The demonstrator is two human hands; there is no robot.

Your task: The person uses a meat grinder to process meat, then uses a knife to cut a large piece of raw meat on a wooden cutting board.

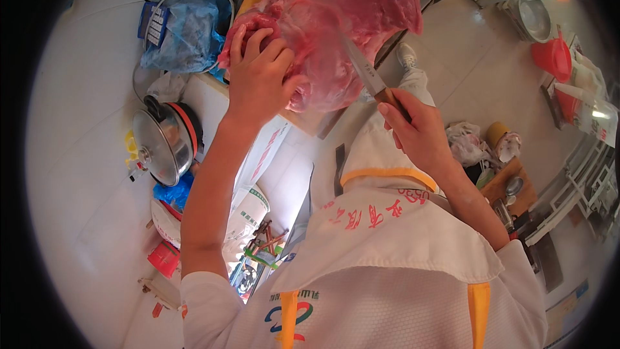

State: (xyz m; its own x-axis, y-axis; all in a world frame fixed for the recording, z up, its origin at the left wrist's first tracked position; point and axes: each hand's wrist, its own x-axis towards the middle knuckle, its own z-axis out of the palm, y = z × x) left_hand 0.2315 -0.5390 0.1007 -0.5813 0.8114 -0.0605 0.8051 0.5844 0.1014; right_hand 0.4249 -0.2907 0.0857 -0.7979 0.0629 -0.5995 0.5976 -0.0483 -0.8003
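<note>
A large slab of raw red meat (323, 32) lies across a wooden board (310, 121) at the top of the view. My left hand (261, 77) presses on the meat's left end, its fingers curled over a thick fold. In my right hand (413, 126) is a knife (363, 68), gripped by its wooden handle. The blade points up and to the left, its tip at the meat's surface. Whether the tip has gone into the meat I cannot tell.
Left of the board sits a blue plastic bag (187, 29), and below it a lidded steel pot (165, 145). Red containers (552, 58) and a metal basin (533, 21) stand at the far right. A wooden cutting board (513, 187) and crumpled plastic bags (468, 142) lie at lower right.
</note>
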